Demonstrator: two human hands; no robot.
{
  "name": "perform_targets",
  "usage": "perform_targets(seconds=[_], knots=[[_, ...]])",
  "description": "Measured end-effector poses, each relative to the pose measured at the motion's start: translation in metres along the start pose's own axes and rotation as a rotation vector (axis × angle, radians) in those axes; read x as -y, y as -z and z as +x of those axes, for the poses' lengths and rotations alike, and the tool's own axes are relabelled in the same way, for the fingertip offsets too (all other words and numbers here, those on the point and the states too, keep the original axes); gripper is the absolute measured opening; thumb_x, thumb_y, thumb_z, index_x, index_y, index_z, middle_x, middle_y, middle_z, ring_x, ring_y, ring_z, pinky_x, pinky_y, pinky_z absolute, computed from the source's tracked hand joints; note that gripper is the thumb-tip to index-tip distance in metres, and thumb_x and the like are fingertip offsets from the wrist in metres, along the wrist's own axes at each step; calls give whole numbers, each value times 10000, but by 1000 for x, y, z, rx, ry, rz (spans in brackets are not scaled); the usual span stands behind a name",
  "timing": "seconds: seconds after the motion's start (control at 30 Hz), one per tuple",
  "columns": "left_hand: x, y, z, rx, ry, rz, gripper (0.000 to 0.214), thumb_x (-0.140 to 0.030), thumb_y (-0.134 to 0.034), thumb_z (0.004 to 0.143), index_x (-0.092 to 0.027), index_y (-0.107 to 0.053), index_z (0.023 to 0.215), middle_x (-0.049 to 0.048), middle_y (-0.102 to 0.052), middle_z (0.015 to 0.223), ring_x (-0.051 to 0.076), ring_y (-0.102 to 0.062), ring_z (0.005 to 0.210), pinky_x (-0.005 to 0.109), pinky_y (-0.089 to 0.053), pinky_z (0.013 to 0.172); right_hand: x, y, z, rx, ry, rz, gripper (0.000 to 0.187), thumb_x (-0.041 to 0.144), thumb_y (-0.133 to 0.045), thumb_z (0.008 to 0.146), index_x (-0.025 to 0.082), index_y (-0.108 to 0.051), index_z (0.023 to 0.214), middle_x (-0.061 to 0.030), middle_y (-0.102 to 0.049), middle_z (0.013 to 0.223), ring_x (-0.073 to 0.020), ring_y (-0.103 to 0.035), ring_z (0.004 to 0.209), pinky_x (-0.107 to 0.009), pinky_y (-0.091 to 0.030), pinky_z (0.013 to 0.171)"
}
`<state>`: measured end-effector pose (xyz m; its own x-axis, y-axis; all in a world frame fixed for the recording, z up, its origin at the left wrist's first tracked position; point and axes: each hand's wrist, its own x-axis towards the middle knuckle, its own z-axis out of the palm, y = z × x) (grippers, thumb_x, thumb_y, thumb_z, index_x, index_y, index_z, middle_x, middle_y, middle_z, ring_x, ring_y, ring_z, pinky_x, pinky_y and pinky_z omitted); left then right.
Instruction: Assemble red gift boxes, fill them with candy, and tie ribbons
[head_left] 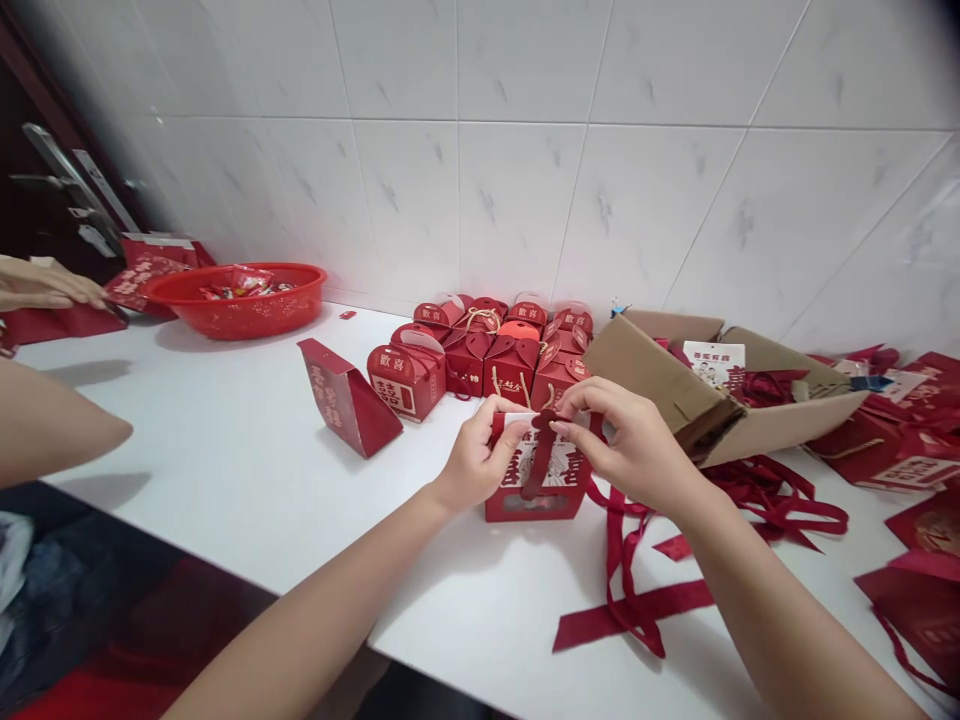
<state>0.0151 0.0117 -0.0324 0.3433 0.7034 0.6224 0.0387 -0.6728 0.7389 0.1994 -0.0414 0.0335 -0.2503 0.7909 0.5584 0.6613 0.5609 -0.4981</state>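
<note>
Head view: a single camera looks down on a white table.
Box: a red box stands upright at frame centre, near the table's front edge.
Left hand: the left hand has its fingers curled and clamped on the box's upper left corner, the thumb on top.
Right hand: the right hand is at the box's upper right, with thumb and forefinger pinched together on the ribbon.
Ribbon: dark red, it hangs from between the hands down the box's front.
Behind: a box cluster stands against the wall, and a flat box lies left of it.
Right: an open carton lies tipped just beside the right hand, with loose ribbons below it.
Upper left: a basket sits there, with another person's hand beside it.
</note>
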Motion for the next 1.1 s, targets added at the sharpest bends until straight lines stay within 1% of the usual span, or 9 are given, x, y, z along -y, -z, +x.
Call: perform_targets(seconds=[0.1,0.27,0.37,0.43,0.53,0.7,0.87,1.0,1.1], knots=[[1,0,0,2,-1,-4,178,-359,-472,943,-194,-533,975,41,-646,921,151,-619,834,247,-484,741,1,0,0,4,9,9,89,158,-570,853,187,-531,779,-30,-619,851,-151,-561,772,-285,-438,704],[1,0,0,-5,-8,3,169,-354,-478,942,-195,-529,964,37,-644,914,151,-618,836,252,-481,754,3,0,0,45,-4,37,91,150,-568,853,190,-529,782,-25,-609,844,-144,-552,759,-276,-437,690],[0,0,0,-7,-17,7,161,-343,-476,943,-192,-529,961,45,-653,931,158,-619,860,270,-481,786,3,-1,0,87,44,-6,114,108,-544,852,188,-519,775,-29,-602,859,-137,-553,763,-260,-439,674],[-1,0,-1,-6,-21,9,162,-341,-476,944,-192,-532,968,46,-656,930,161,-620,867,276,-482,791,2,-2,-1,91,85,-43,124,82,-516,853,189,-512,790,-35,-596,872,-135,-551,761,-251,-439,653],[0,0,-2,-5,-23,12,165,-347,-475,944,-194,-531,973,39,-651,913,156,-621,840,269,-484,756,2,-3,-2,84,111,-73,122,79,-489,863,190,-505,818,-42,-592,880,-139,-552,758,-254,-444,644],[-1,1,-3,-2,-42,28,189,-364,-468,944,-190,-538,962,55,-645,923,169,-617,843,287,-481,755,6,0,-4,102,85,-73,107,100,-499,862,194,-497,810,-46,-587,870,-150,-555,748,-275,-452,646],[-5,2,-4,0,-77,40,142,-308,-472,947,-195,-547,988,58,-650,959,163,-619,857,287,-477,772,13,2,-5,121,70,-33,109,102,-522,847,191,-490,793,-37,-573,899,-141,-549,772,-270,-455,681],[-6,2,-5,-4,-113,47,137,-307,-466,949,-203,-548,981,53,-646,955,162,-614,862,283,-473,764,18,0,-6,74,18,7,105,130,-535,845,186,-499,764,-40,-575,901,-142,-552,780,-274,-456,684],[-4,2,-6,-11,-122,50,148,-323,-463,949,-199,-542,965,53,-635,931,161,-609,845,283,-473,752,21,-1,-8,25,-41,-4,100,127,-551,826,185,-514,753,-43,-589,881,-152,-562,776,-288,-458,689]])
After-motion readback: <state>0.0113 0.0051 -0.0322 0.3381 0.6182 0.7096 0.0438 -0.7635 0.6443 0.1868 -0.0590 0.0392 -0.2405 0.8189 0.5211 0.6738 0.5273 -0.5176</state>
